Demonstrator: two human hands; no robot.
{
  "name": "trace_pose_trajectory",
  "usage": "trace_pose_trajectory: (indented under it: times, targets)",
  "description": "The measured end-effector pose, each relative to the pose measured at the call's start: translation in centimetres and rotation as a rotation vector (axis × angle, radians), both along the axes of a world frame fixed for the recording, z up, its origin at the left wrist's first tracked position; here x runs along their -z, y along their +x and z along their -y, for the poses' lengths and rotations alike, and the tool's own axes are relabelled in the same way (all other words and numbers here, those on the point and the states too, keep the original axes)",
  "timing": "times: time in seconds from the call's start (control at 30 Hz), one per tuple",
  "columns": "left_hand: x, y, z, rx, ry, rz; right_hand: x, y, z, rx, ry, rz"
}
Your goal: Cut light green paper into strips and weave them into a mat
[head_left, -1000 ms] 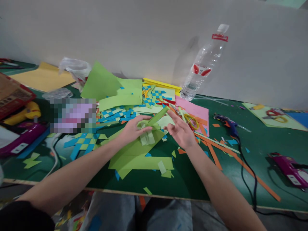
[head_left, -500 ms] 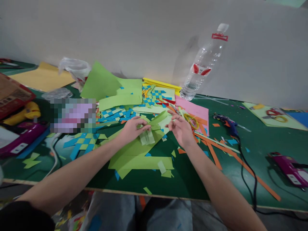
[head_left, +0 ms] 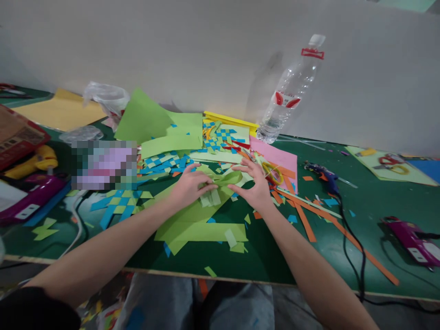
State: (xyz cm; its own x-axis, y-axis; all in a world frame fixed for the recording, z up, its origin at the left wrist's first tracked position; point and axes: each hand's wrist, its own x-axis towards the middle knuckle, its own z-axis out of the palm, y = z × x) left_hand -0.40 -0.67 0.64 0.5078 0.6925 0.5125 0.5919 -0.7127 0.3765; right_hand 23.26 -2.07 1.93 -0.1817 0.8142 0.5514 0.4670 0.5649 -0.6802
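My left hand (head_left: 187, 187) and my right hand (head_left: 252, 185) meet over the middle of the green table (head_left: 374, 211). Between them they grip a folded light-green paper strip (head_left: 225, 179), the left pinching its left end, the right curled on its right end. The strip bends into a loop just above larger green paper sheets (head_left: 195, 224). Pale tape-like bits (head_left: 211, 198) hang under the left fingers.
Blue-and-green woven paper pieces (head_left: 118, 207) lie to the left, with more of the weave behind. A clear plastic bottle (head_left: 292, 91) leans on the wall. Yellow-handled scissors (head_left: 273, 172), orange strips (head_left: 305, 222), a blue glue gun (head_left: 326, 178) with black cord and a purple device (head_left: 414, 240) lie right.
The right hand moved left and down from open-fingered in the air to gripping the green strip. The strip went from pointing up-right to bent into a low loop.
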Motion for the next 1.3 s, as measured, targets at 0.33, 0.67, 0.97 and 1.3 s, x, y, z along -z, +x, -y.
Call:
trace_pose_trajectory:
  times: [0.33,0.67,0.97,1.3]
  targets:
    - [-0.21,-0.07,0.03,-0.06,0.019,0.061,0.07,-0.13,0.05,-0.011,-0.034,-0.044]
    - [-0.23,0.2,-0.24,-0.147,-0.197,0.196,-0.12,-0.02,0.01,0.021,-0.079,-0.072]
    - [-0.48,0.14,-0.22,-0.145,-0.337,0.284,-0.02,-0.07,-0.01,0.022,-0.102,-0.101]
    - [-1.05,0.0,-0.22,-0.198,-0.313,0.267,-0.09,0.32,-0.1,0.03,-0.058,-0.018]
